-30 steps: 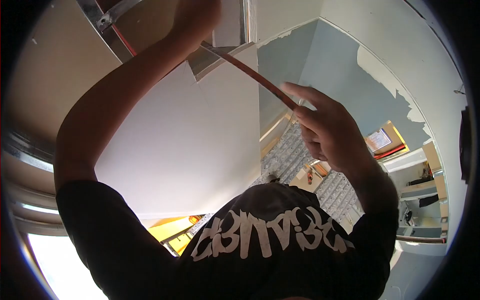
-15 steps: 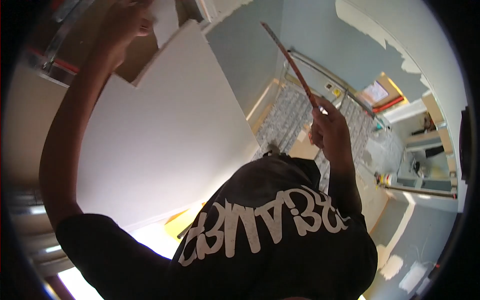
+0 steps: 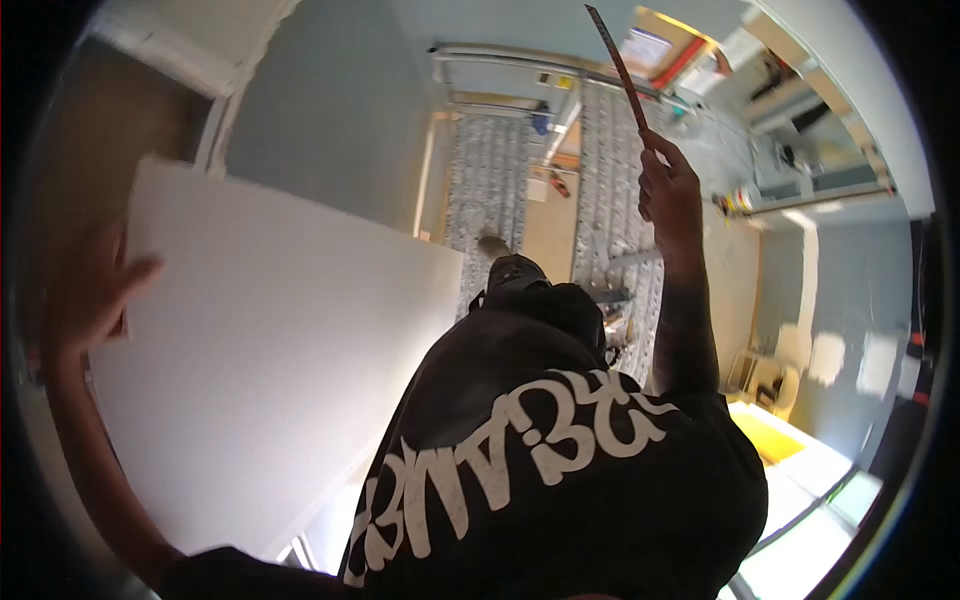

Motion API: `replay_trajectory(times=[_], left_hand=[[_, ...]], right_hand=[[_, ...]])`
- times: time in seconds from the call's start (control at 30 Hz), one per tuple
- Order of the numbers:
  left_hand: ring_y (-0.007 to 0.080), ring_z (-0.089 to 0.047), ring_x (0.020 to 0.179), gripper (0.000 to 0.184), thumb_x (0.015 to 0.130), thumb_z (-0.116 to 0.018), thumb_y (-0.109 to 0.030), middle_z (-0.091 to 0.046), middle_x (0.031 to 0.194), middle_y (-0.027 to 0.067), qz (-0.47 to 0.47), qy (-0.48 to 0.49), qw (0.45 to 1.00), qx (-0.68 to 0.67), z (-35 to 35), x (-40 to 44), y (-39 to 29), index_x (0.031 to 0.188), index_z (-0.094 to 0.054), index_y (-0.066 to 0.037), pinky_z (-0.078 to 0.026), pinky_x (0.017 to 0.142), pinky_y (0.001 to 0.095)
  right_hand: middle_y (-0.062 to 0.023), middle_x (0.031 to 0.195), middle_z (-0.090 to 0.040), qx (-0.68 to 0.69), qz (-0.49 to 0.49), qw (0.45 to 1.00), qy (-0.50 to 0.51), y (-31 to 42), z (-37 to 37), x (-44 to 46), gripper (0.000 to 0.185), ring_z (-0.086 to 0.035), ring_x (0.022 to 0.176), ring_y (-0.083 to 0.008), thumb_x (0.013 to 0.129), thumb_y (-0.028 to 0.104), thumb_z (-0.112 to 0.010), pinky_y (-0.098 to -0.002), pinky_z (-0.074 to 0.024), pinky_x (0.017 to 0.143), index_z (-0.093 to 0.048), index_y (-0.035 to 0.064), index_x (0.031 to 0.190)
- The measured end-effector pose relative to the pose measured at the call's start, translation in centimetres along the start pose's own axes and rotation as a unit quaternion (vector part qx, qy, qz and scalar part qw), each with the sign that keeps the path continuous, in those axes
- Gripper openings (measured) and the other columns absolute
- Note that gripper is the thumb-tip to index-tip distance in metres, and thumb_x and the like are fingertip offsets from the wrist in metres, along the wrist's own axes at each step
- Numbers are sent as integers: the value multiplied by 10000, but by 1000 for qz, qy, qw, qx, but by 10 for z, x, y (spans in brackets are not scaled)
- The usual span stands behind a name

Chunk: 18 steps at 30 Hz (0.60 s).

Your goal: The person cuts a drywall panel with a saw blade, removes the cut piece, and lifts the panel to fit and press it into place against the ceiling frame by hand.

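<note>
At the left, my left hand [image 3: 92, 290] is slightly blurred beside the notched edge of a large white board [image 3: 270, 330]. Its thumb sticks out over the board's face, apart from the fingers; whether it bears on the board is unclear. My right hand [image 3: 668, 190], raised right of centre, is closed round the lower end of a long, thin reddish-brown strip [image 3: 622, 75]. The strip points up and slightly left, away from the board, its far end free.
Below lies a patterned grey floor [image 3: 488, 180] with a tan panel [image 3: 550, 235] on it. A metal rail [image 3: 510, 55] runs near the blue-grey wall [image 3: 320, 110]. A tub [image 3: 742, 200] stands at right; a yellow object [image 3: 765, 435] is at lower right.
The view has swung rightward and down, showing more floor. My left hand has left the upper notch area and come down the board's side. The strip has been drawn away from the board and raised.
</note>
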<state>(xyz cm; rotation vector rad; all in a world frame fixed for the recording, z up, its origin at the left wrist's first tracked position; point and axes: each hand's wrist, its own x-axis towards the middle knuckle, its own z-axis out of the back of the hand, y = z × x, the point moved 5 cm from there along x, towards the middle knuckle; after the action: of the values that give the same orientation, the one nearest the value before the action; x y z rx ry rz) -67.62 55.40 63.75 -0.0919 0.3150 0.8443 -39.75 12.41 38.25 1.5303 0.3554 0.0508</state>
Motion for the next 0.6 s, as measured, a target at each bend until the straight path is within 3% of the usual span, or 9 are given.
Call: replay_trajectory(times=[0.13,0.2,0.3,0.37,0.47,0.5,0.53,0.57,0.6], left_hand=[[211,-636,564,477,847,-670,-192,-686,987,156,28,58,998,-3,-5,4,29,1269,-563,2,-522,464,329],[240,-671,708,464,844,-649,-164,-682,1023,186,32,57,997,50,-2,-11,22,1264,-560,11,-566,604,365],[247,-623,860,350,818,-664,-141,-639,935,155,-53,-23,998,22,-7,-11,83,1121,-567,5,-519,815,404],[237,-585,856,300,803,-685,-139,-598,887,127,47,-8,998,-30,-2,-20,76,1039,-558,-4,-484,823,403],[229,-561,807,244,802,-704,-146,-569,838,117,106,-39,993,-45,0,-32,92,931,-564,7,-462,765,391],[229,-559,792,230,815,-706,-157,-575,817,125,99,-50,994,-8,-1,-33,102,886,-576,18,-452,757,392],[205,-552,815,227,843,-680,-160,-586,848,109,92,-72,989,-86,-8,-39,111,938,-595,28,-457,778,361],[181,-544,838,236,872,-654,-163,-596,880,94,86,-91,978,-164,-11,-41,112,989,-614,38,-462,800,330],[222,-615,868,347,900,-680,-277,-668,927,123,103,-75,991,-50,0,-46,71,1022,-661,47,-480,869,385]], right_hand=[[80,569,-408,-61,-53,990,-111,-82,65,34,298,-348,403,-39,1009,195,-561,-239,-299,361,-603,73,1278],[56,578,-452,-90,-126,980,-124,-148,88,53,272,-391,400,-66,1002,212,-565,-257,-333,357,-622,70,1227],[-33,598,-570,-123,-232,961,-83,-286,131,95,290,-538,413,-164,984,192,-517,-330,-451,384,-666,20,1164],[-107,749,-626,-218,-270,936,-57,-376,154,121,304,-605,606,-237,938,179,-521,-376,-496,541,-686,14,1133],[-216,976,-708,-551,-187,813,15,-488,183,161,327,-706,894,-347,868,158,-528,-444,-563,778,-714,5,1088],[-244,1074,-709,-589,-191,785,26,-493,182,161,334,-704,1016,-371,847,154,-529,-456,-560,875,-721,2,1075],[-247,1203,-668,-467,-294,831,-64,-473,179,154,342,-622,1179,-400,857,182,-533,-483,-488,1010,-712,24,1103],[-247,1211,-664,-482,-291,823,-70,-466,182,154,352,-622,1176,-406,864,188,-528,-486,-492,1003,-698,36,1133],[-248,1219,-661,-497,-286,816,-74,-465,185,158,363,-622,1173,-411,872,193,-524,-489,-495,997,-684,47,1163]])
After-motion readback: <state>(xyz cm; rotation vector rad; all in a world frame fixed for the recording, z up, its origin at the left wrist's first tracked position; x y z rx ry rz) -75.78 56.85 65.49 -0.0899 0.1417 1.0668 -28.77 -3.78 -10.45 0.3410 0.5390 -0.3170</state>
